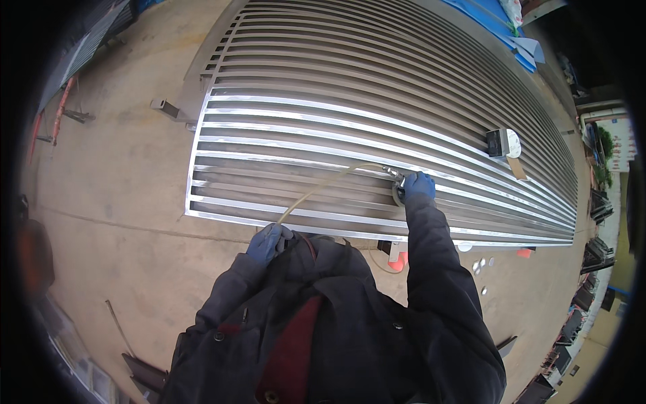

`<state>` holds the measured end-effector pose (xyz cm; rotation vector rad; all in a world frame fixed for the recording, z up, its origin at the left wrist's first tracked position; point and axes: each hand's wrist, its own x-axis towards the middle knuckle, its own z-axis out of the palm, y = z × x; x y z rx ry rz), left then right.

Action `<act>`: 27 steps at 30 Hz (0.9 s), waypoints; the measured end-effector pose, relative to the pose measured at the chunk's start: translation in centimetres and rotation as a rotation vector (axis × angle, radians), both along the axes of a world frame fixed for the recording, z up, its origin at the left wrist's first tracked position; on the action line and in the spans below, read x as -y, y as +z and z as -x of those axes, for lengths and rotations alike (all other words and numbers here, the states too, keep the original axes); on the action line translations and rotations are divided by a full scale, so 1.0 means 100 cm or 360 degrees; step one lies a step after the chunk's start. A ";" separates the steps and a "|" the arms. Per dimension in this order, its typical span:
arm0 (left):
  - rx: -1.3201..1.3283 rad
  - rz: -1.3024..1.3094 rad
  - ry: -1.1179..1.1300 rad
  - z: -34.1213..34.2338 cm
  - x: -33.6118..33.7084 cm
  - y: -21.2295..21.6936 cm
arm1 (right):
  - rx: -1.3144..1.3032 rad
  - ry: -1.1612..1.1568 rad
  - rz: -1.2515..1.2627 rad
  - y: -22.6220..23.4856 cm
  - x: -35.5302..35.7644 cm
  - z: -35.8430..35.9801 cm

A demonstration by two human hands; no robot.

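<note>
My right hand [420, 184], in a blue glove, is closed on an air sander [398, 191] with a round pad, resting on the slats of a large metal slatted panel [289, 104]. From the sander a pale yellowish air hose [321, 185] arcs left and down to my left hand [266, 244]. That hand, gloved in blue as well, is closed around the hose near my body, off the panel's near edge. Several near slats and the left border look bright and shiny, while the far ones are dull grey-brown. The sander's underside is hidden.
A dark box [496, 143] with a white round disc [514, 143] lies on the panel to the right. Small pale discs [480, 265] are scattered on the concrete floor [128, 175]. An orange-red object [398, 262] sits below the near edge. Blue sheeting [486, 19] lies far right.
</note>
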<state>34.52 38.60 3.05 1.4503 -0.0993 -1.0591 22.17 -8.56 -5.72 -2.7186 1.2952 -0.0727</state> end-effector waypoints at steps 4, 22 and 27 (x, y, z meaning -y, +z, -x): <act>0.0046 -0.0098 0.0039 0.008 0.023 0.007 | 0.0097 -0.0111 -0.0029 -0.007 0.008 0.001; 0.0095 0.0000 -0.0007 -0.004 0.026 -0.010 | -0.0111 -0.0088 -0.0042 0.019 0.010 -0.012; 0.0008 -0.0065 -0.0321 -0.008 0.022 -0.016 | -0.0045 -0.0308 -0.0078 0.012 0.010 -0.019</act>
